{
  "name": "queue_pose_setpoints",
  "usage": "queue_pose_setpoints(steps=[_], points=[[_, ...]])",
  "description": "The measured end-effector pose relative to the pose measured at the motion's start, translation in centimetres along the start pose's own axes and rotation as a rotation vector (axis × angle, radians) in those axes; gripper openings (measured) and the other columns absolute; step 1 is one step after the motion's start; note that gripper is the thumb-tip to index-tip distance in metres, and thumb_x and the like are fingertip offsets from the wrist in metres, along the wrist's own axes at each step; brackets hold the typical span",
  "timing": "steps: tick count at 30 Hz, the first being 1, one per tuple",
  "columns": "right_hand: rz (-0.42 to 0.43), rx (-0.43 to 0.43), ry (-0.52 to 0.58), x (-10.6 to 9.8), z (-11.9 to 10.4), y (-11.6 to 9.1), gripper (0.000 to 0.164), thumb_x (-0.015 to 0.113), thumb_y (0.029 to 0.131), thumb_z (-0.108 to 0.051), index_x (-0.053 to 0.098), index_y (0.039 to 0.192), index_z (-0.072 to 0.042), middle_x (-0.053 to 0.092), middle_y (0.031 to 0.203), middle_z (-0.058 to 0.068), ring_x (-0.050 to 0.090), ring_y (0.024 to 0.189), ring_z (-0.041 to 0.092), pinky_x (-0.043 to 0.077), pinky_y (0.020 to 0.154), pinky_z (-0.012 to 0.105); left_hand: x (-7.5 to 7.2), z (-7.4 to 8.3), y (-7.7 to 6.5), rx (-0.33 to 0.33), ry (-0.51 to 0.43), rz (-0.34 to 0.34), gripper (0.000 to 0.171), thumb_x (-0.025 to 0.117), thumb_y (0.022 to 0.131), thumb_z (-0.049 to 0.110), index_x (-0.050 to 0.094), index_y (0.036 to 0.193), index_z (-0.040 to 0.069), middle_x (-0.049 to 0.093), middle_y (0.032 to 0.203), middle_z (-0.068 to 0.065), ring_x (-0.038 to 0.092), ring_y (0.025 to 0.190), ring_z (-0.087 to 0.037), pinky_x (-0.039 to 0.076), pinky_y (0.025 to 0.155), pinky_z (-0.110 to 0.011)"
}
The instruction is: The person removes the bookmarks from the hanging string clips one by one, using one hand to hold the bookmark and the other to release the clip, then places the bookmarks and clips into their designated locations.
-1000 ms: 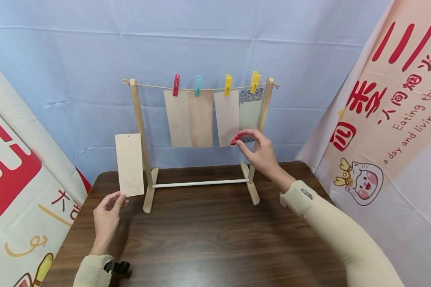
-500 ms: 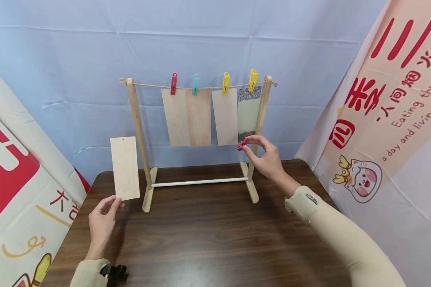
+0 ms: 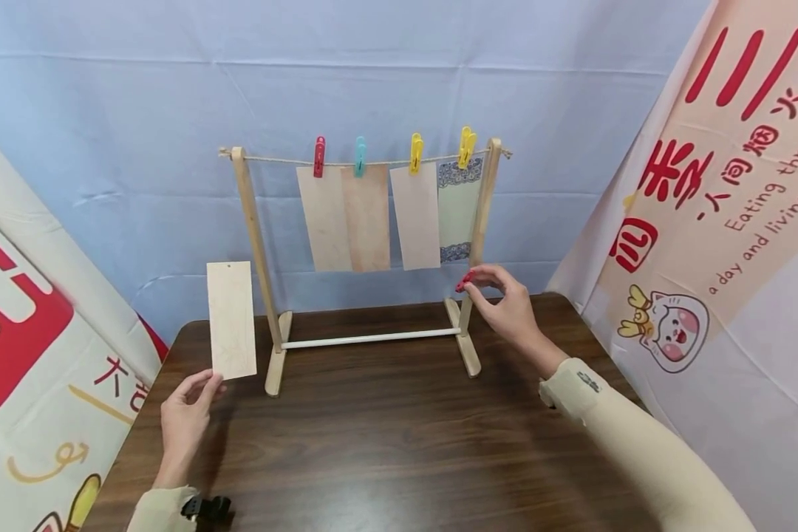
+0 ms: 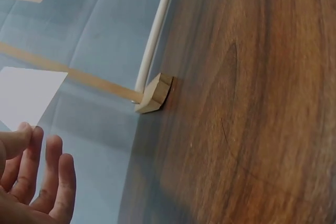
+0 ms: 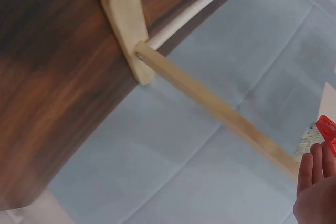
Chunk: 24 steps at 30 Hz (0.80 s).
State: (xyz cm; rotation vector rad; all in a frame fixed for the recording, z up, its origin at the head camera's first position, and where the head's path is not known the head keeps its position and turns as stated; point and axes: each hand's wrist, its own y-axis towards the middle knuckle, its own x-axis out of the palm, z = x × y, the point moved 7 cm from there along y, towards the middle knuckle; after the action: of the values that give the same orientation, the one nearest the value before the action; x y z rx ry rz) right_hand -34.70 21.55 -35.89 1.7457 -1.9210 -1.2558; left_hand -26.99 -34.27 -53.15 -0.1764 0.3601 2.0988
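Note:
My left hand [image 3: 183, 423] pinches a pale bookmark card [image 3: 231, 321] by its bottom edge and holds it upright, left of the wooden rack [image 3: 250, 214]. The card has a small hole at its top and a faint drawing. My right hand [image 3: 507, 309] pinches a small red clothespin [image 3: 465, 281] between thumb and forefinger, before the rack's right post. On the rack's twine [image 3: 279, 160] hang several cards: a beige one [image 3: 324, 222] with a tan one [image 3: 371, 222] beside it, a whitish one [image 3: 417, 222], and a pale green one [image 3: 457, 210] with blue patterned ends.
A red clothespin [image 3: 319, 157], a teal one [image 3: 360, 157] and two yellow ones, one [image 3: 416, 154] left of the other [image 3: 466, 148], grip the cards on the line. A white rod [image 3: 372, 340] joins the rack's feet on the brown table [image 3: 372, 443]. Printed cloths hang at both sides.
My right hand has moved right and down with the red clothespin, away from the hanging cards. My left hand has dropped slightly with the card. The hanging cards stay clipped.

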Motion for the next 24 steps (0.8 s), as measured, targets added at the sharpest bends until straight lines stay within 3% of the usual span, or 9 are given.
queue_pose_setpoints(steps=[5, 10, 12, 17, 24], points=[[0.0, 0.01, 0.01, -0.5, 1.1, -1.0, 0.028, 0.076, 0.091, 0.016, 0.068, 0.117, 0.014, 0.075, 0.103, 0.03, 0.073, 0.094, 0.036, 0.052, 0.087, 0.016, 0.0, -0.5, -0.1, -0.019, 0.022, -0.014, 0.032, 0.076, 0.103, 0.023, 0.074, 0.122, -0.003, 0.076, 0.081, 0.019, 0.071, 0.073, 0.008, 0.055, 0.068, -0.011], [0.017, 0.033, -0.005, -1.0, 1.7, -1.8, 0.028, 0.076, 0.091, 0.015, 0.068, 0.118, 0.014, 0.075, 0.102, 0.029, 0.073, 0.095, 0.035, 0.055, 0.086, 0.03, -0.2, -0.9, 0.1, -0.031, 0.073, -0.034, 0.033, 0.076, 0.103, 0.027, 0.076, 0.123, 0.0, 0.08, 0.084, 0.005, 0.072, 0.075, 0.003, 0.053, 0.066, -0.012], [0.021, 0.053, -0.011, -1.1, 2.3, -2.1, 0.027, 0.076, 0.092, 0.015, 0.068, 0.118, 0.014, 0.076, 0.101, 0.027, 0.073, 0.093, 0.034, 0.055, 0.083, 0.03, -0.3, -1.0, 0.2, -0.04, 0.103, -0.043, 0.035, 0.076, 0.103, 0.029, 0.076, 0.124, 0.001, 0.08, 0.085, 0.003, 0.072, 0.076, 0.001, 0.052, 0.064, -0.013], [0.011, 0.11, -0.03, -1.0, 5.3, -3.3, 0.029, 0.077, 0.092, 0.013, 0.068, 0.119, 0.013, 0.077, 0.099, 0.024, 0.074, 0.09, 0.035, 0.056, 0.08, 0.029, -0.7, -1.4, 0.0, -0.071, 0.161, -0.063, 0.037, 0.075, 0.104, 0.033, 0.076, 0.126, 0.003, 0.081, 0.088, -0.002, 0.071, 0.075, 0.002, 0.05, 0.06, -0.017], [-0.007, 0.16, -0.072, -1.5, 8.4, -4.7, 0.029, 0.083, 0.094, 0.0, 0.072, 0.121, 0.0, 0.078, 0.101, 0.013, 0.073, 0.093, 0.03, 0.054, 0.087, 0.047, -0.3, -1.6, 0.1, -0.084, 0.165, -0.086, 0.037, 0.074, 0.104, 0.032, 0.075, 0.127, 0.002, 0.082, 0.091, -0.008, 0.073, 0.074, 0.0, 0.052, 0.059, -0.018]])
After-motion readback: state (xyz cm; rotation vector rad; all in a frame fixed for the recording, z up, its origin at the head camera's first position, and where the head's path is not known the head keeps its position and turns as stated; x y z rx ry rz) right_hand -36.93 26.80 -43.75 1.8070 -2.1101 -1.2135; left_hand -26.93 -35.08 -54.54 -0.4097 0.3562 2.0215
